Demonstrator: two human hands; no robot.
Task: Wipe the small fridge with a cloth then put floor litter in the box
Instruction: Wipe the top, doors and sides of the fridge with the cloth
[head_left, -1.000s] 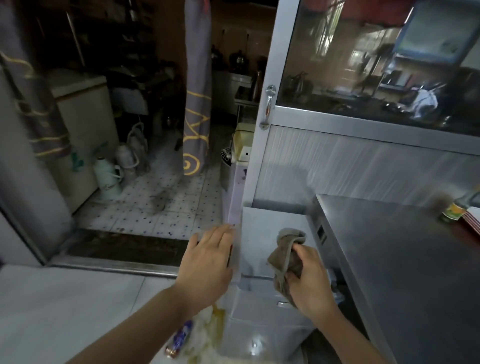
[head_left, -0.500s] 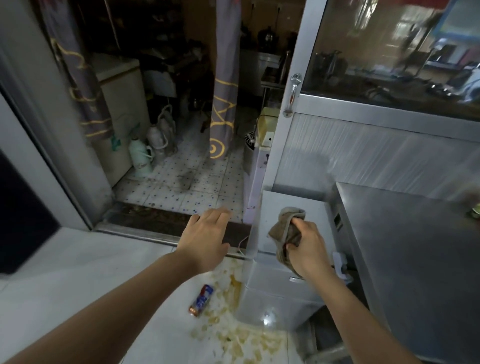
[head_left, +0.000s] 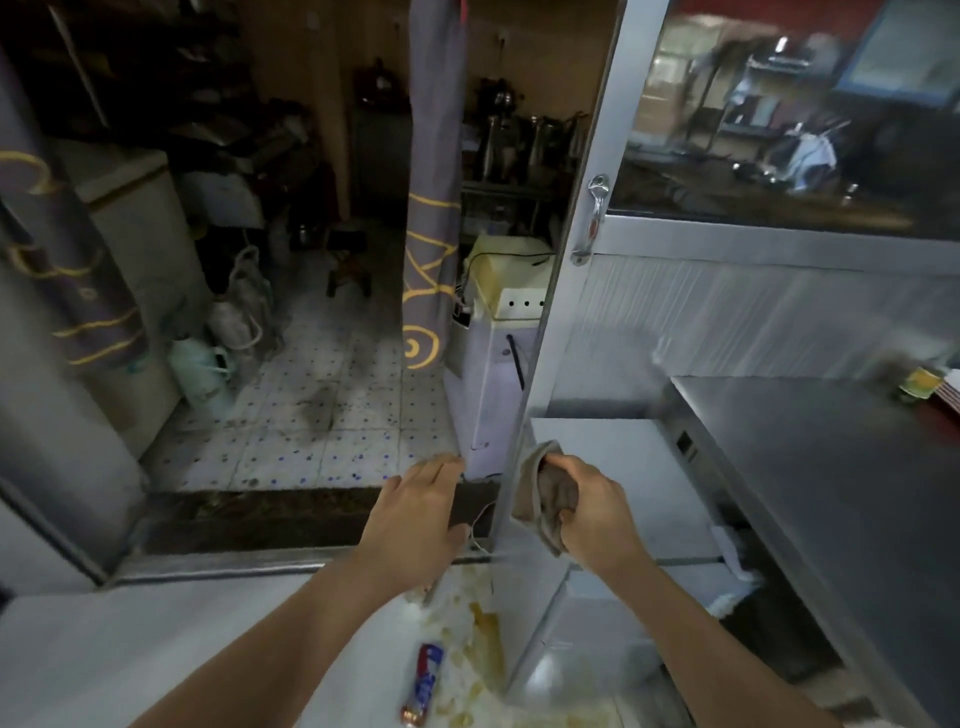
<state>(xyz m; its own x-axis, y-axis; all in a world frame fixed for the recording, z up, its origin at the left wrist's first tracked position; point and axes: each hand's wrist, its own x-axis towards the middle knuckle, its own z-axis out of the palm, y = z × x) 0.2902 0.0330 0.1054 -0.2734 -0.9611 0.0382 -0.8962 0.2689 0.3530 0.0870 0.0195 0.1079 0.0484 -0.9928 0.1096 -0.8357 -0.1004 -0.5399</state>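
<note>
Head: can (head_left: 423, 686) label prob. unreadable

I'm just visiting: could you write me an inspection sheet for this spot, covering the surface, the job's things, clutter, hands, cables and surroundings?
Surface: pale floor with a yellowish spill beside the fridge.
Job's things: small white fridge; brown cloth bunched at its top left edge; no box seen.
Clutter: can lying on the floor.
Hands: right hand grips the cloth; left hand open, fingers straight.
Cables: thin wire beside the fridge.
Surroundings: steel counter, curtain, tiled back room.
</note>
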